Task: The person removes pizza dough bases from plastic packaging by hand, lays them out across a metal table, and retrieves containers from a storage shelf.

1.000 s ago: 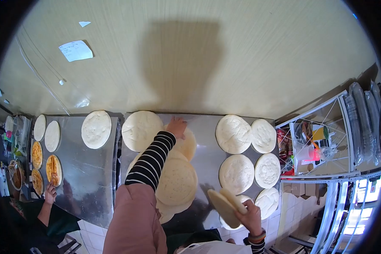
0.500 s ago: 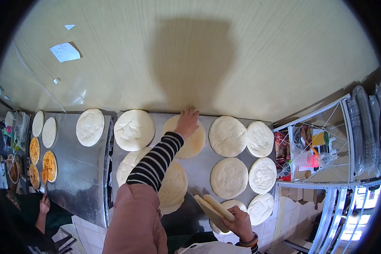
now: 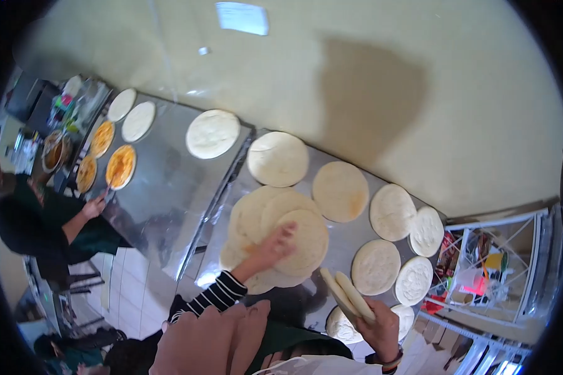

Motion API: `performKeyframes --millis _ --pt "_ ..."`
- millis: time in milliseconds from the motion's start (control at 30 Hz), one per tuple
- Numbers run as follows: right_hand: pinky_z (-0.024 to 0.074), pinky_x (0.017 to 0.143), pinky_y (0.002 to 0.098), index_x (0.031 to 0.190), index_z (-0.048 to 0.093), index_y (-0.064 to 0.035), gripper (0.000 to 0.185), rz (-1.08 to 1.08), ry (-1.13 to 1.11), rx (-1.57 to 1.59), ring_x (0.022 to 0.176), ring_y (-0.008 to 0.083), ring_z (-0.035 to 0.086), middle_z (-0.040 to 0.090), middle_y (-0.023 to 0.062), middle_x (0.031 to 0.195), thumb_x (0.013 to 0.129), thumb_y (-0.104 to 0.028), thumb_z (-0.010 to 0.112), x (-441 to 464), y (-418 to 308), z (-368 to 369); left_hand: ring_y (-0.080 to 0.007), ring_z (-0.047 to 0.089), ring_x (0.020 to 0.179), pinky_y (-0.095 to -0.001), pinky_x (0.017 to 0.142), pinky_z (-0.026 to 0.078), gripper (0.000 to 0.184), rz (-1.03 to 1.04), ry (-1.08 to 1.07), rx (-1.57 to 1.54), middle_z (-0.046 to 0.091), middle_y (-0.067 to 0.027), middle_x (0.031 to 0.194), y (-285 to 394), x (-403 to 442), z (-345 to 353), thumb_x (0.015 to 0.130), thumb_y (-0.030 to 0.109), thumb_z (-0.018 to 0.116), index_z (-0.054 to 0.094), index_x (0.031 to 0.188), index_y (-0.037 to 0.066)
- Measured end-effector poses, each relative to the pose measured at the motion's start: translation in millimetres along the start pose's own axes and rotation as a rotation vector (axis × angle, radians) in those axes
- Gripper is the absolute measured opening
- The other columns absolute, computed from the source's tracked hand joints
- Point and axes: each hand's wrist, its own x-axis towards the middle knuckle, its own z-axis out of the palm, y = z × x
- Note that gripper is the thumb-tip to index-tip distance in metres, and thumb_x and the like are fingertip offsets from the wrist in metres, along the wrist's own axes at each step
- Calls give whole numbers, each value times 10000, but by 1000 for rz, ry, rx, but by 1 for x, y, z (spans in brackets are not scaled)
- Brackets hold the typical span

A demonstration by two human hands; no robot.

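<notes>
My left hand [image 3: 274, 247], fingers apart and slightly blurred, is over a cluster of overlapping pale flatbread rounds [image 3: 247, 215]; whether it touches them I cannot tell. Its striped cuff [image 3: 222, 292] lies nearer to me. My right hand [image 3: 380, 326] grips a pair of flatbreads [image 3: 347, 295] on edge, thumb and fingers around their lower end. Behind my left hand, a single flatbread with a browned patch [image 3: 339, 190] lies flat on the metal table [image 3: 331, 240]. A plain round [image 3: 278, 158] sits to its left.
Several more rounds [image 3: 376, 267] cover the table's right side. Across a gap, a second metal table [image 3: 162, 181] bears plain and orange-topped rounds [image 3: 120, 166]. A co-worker's hand [image 3: 94, 206] holds a utensil there. A white rack [image 3: 494, 269] with packages stands at right.
My view has turned left. My left hand has come back from the browned flatbread by the wall to the overlapping rounds. My right hand still holds the pair.
</notes>
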Motion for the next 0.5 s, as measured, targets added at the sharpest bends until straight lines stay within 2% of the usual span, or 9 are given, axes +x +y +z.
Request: performKeyframes --millis 100,133,200,233,267,333,367,400,500 --pt "488 601 299 916 579 -22 335 -170 -50 75 697 247 620 619 125 806 610 -26 712 15 -42 -17 -209 269 1255 -342 1018 243 875 -27 -291 -402 278 -73 1360 -37 -34 16 698 253 719 188 1370 72" --pt "488 601 299 916 579 -22 335 -194 -58 68 697 247 620 619 125 806 610 -26 712 20 -52 -17 -209 269 1255 -342 1018 243 875 -11 -270 -404 278 -73 1360 -34 -40 13 698 253 719 188 1370 72" --pt "480 604 278 896 581 -6 309 -205 -70 269 688 198 617 618 116 783 626 -47 726 30 -69 -15 -193 226 1282 -333 1030 221 947 11 -533 -680 234 -77 1389 -28 -53 7 662 298 745 167 1376 66" --pt "472 615 271 890 581 13 319 -136 -87 322 693 173 606 613 114 769 621 -55 738 37 -71 -7 -184 317 1234 -325 1016 257 843 -8 -417 -855 335 -79 1341 -6 -66 2 697 282 723 242 1351 53" --pt "471 631 272 918 573 26 355 -216 -11 329 697 160 596 617 108 787 619 -66 740 48 -73 5 -184 317 1234 -325 1016 257 843 8 -394 -857 335 -79 1341 -16 -72 -10 697 282 723 242 1351 53" --pt "466 666 271 950 566 37 375 -63 -48 522 728 143 582 622 109 814 640 -94 730 72 -89 29 -178 446 1134 -318 974 331 696 -139 -312 -607 470 -74 1234 -46 -87 -47 742 246 689 337 1299 23" --pt "460 690 268 970 561 39 371 -85 -34 598 754 137 573 620 102 837 668 -112 714 88 -92 45 -191 526 1042 -330 930 395 559 -82 -166 -688 548 -82 1133 -41 -99 -59 777 187 650 403 1240 -6" --pt "455 713 264 989 556 41 368 -102 -22 673 779 131 564 619 95 860 696 -129 698 105 -97 63 -191 526 1042 -330 930 395 559 -72 -147 -689 548 -82 1133 -40 -111 -72 777 187 650 403 1240 -6" --pt "443 743 258 1022 542 47 330 -93 -66 836 827 129 550 607 87 911 768 -139 639 163 -132 113 -231 532 1045 -363 920 420 517 -19 305 -1014 529 -135 1155 -55 -146 -115 800 158 608 390 1232 -24"
